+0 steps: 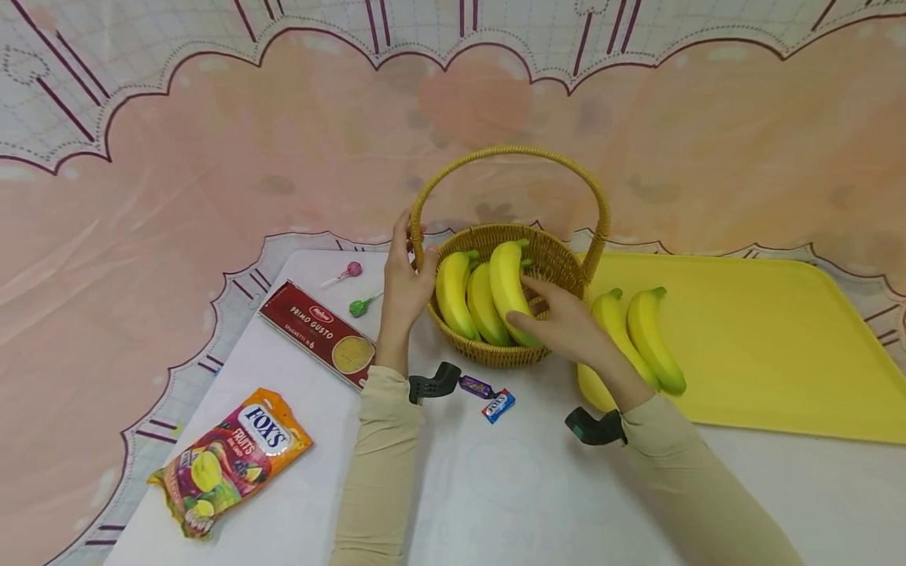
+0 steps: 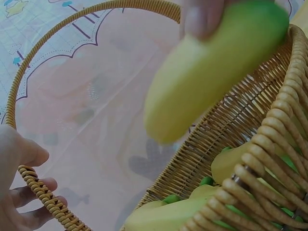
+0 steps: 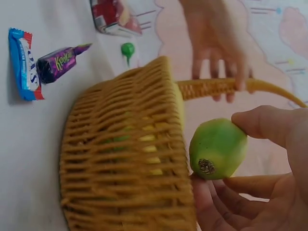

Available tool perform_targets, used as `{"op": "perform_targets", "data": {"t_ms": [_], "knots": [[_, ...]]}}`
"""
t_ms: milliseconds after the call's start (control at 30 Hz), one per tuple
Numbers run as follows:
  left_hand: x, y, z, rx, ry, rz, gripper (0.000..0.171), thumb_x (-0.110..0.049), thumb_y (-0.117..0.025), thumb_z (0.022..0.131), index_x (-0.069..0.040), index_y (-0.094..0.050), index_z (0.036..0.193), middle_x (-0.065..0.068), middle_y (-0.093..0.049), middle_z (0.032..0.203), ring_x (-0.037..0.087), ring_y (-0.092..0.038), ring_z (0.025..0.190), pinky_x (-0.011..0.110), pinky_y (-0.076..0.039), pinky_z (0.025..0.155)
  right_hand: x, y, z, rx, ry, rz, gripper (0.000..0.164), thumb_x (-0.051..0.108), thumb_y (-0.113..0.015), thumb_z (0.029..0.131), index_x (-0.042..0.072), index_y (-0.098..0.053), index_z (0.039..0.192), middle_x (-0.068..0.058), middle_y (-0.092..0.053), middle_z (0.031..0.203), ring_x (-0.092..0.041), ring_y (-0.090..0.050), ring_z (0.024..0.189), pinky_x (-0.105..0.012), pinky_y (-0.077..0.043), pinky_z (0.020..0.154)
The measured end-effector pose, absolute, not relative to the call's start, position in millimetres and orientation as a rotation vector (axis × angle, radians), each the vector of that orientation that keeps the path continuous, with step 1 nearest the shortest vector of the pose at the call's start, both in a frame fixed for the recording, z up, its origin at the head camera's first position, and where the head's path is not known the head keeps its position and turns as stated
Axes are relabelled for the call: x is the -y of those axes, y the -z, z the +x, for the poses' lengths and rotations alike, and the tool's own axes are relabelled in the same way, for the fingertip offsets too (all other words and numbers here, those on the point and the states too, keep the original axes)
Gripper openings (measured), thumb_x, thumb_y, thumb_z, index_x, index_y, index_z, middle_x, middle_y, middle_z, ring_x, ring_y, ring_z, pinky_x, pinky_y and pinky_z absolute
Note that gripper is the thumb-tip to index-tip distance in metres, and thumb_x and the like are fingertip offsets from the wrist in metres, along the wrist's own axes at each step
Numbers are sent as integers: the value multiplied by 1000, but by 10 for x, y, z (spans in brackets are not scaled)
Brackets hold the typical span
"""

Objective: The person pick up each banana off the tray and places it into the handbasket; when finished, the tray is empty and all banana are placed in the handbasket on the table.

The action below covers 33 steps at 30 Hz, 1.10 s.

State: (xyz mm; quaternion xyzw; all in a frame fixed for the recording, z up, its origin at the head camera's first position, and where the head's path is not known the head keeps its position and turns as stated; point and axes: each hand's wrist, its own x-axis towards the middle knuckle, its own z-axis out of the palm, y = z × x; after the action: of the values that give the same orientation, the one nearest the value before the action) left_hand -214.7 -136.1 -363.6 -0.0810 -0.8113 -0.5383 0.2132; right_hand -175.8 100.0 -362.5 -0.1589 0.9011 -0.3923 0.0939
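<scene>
A wicker basket (image 1: 502,358) with a tall arched handle (image 1: 513,151) stands on the white table. My left hand (image 1: 410,287) holds the base of that handle on the left side, its thumb and fingers about it in the left wrist view. In my right hand (image 1: 566,318), thumb and fingers grip a banana (image 1: 508,287) over the basket's opening. Its green tip (image 3: 219,147) faces the right wrist camera. Other bananas (image 1: 453,295) lie inside the basket, partly covered by the held one. More bananas (image 1: 654,338) rest at the yellow tray's left end, partly hidden by my right forearm.
The yellow tray (image 1: 771,346) lies to the right. On the left are a red spaghetti box (image 1: 311,330), a bag of fruit candy (image 1: 233,464), a pink lollipop (image 1: 353,269) and a green lollipop (image 1: 359,307). Two small wrapped candies, purple (image 1: 476,386) and blue (image 1: 499,406), lie before the basket.
</scene>
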Motion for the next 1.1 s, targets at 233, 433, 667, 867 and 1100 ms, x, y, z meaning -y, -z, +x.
{"op": "perform_targets", "data": {"t_ms": [233,433,667,867,1100], "knots": [[1367,3643,-2161,2265,1503,-210,58,-14,-52,95,-23,-28,147,11,-51,133,29,-49,120,46,-45,96,-736,3759,-1947,-2642,1103,-435,71,40,-60,90,3,-34,145,-15,-56,126,-30,-57,110,-41,-49,91],[1348,3570,-2116,2279,1533,-214,58,-14,-51,95,-21,-27,148,12,-51,136,29,-48,122,47,-43,99,-618,3838,-2024,-2630,1098,-407,72,39,-61,89,4,-33,146,-14,-57,121,-28,-57,107,-39,-50,89],[1378,3627,-2198,2283,1493,-215,59,-14,-53,94,-22,-28,147,11,-52,133,26,-50,119,45,-44,98,-539,3871,-2057,-2650,1109,-468,76,37,-65,87,5,-29,146,-12,-58,114,-22,-56,91,-32,-48,77],[1366,3615,-2191,2287,1502,-209,60,-15,-53,94,-23,-27,147,10,-52,133,25,-50,118,44,-44,98,-504,3869,-2058,-2666,1098,-465,77,40,-65,87,5,-30,146,-11,-57,109,-21,-52,84,-28,-44,70],[1376,3616,-2181,2279,1510,-206,59,-14,-52,94,-24,-27,147,10,-53,133,27,-49,120,46,-43,98,-560,3833,-2001,-2661,1125,-462,73,41,-62,88,8,-31,145,-12,-57,117,-22,-56,92,-33,-49,77]]}}
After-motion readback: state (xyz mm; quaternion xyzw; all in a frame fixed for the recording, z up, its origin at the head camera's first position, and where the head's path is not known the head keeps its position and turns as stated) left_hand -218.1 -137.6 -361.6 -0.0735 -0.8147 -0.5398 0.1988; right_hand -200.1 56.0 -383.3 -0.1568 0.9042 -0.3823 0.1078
